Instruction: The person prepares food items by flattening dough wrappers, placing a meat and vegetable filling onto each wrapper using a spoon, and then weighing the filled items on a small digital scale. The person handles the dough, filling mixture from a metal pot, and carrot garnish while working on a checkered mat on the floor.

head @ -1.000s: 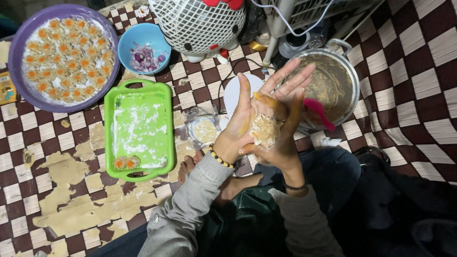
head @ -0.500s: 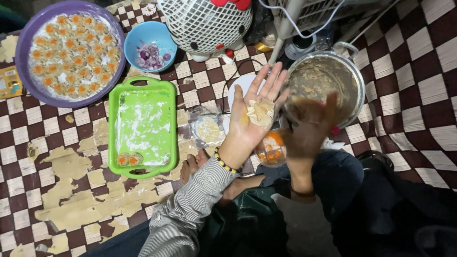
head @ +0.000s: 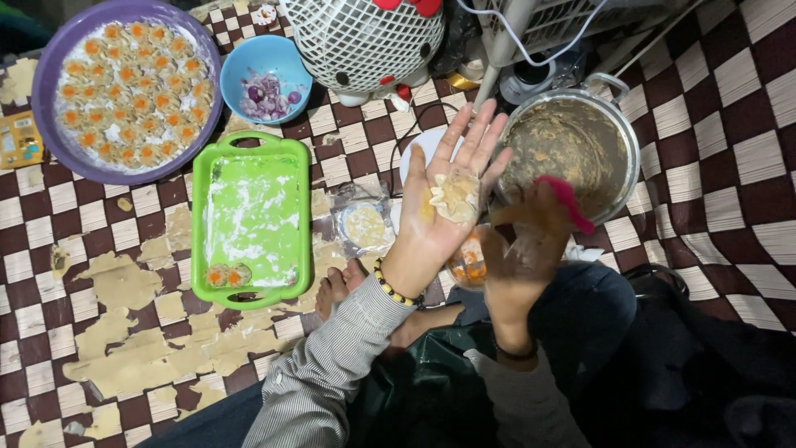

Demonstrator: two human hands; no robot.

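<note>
My left hand [head: 444, 203] is held palm up with fingers spread, and a pale dumpling wrapper with filling [head: 455, 197] lies flat on the palm. My right hand [head: 524, 249] is lower and to the right, gripping a pink-handled utensil [head: 567, 202] at the rim of a metal pot [head: 620, 137] of brown filling. A green tray [head: 253, 217] dusted with flour holds two finished dumplings [head: 228, 275] at its near end. A purple platter [head: 46, 124] at the top left carries several finished dumplings.
A blue bowl [head: 286, 54] of chopped purple onion sits behind the tray. A white fan [head: 365, 41] stands at the top centre. A stack of wrappers in plastic [head: 365, 226] lies beside my left wrist. The checkered floor mat [head: 124, 332] is worn and patchy.
My right hand has pulled away from the left palm and moved down and right toward the pot. The left hand stays open with the filled wrapper on it.
</note>
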